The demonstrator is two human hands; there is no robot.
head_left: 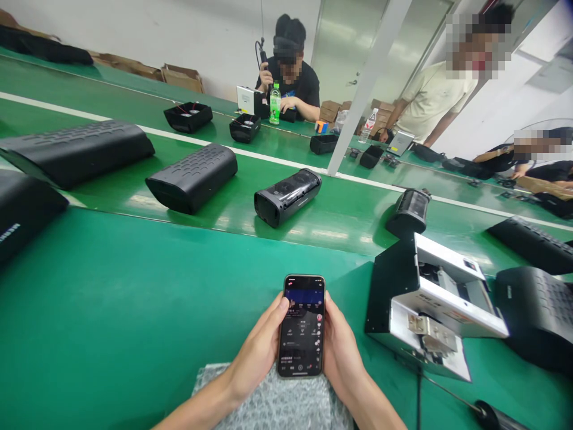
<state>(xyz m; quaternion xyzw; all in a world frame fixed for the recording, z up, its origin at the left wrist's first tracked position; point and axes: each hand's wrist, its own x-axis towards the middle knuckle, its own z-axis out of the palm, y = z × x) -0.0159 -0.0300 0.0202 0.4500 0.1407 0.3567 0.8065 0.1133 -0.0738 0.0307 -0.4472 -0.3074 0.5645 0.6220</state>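
Observation:
Upright between both hands is a smartphone (301,334), its lit screen showing a dark page with small icons and text. My left hand (259,346) wraps its left edge, the thumb resting over the rim of the screen. Along the opposite edge my right hand (342,343) is closed too, its fingers mostly hidden behind the phone. Below the hands lies a sheet of bubble wrap (268,401) on the green table (111,310).
A black-and-white machine (430,310) stands at right, near a black-handled tool (495,415). Black speaker housings (197,179) line the green conveyor (349,209) beyond. Across it sits a co-worker (290,77) behind a green bottle (274,104); another person (441,89) stands at right.

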